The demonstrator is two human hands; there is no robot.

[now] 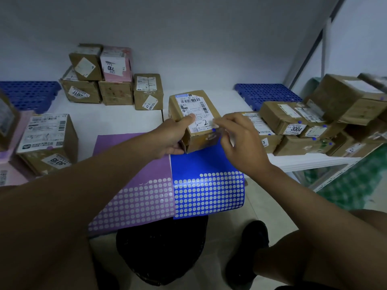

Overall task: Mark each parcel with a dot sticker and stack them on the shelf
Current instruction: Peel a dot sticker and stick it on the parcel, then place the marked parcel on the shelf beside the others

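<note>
White shelf (125, 120) against a pale wall, blue perforated mats (29, 95) at the back left and back right.

Left hand (171, 137) grips the parcel (194, 120) at its near-left corner, thumb curled on the label, fingers under the box. Parcel sits mid-shelf, tilted, its near end over the blue sheet (205, 185). "3-2" handwritten on its label.

Right hand (240, 139) is at the parcel's right edge, thumb and forefinger pinched together at the label's lower right corner. A blue dot (213, 130) shows right at the fingertips; can't tell if it's stuck down or still on the finger.

Blue sheet and purple sheet (136, 185) lie side by side, overhanging the shelf's front edge. Upper rows on both are peeled, white dots left lower down.

Back left: stack of brown boxes (83, 88) plus a pink box (116, 63). Near left: bigger box (48, 141) marked "3018". Right: pile of boxes (303, 126), several carrying blue dots, one labelled "3004".

Below the shelf: tiled floor, black shoe (251, 254).
</note>
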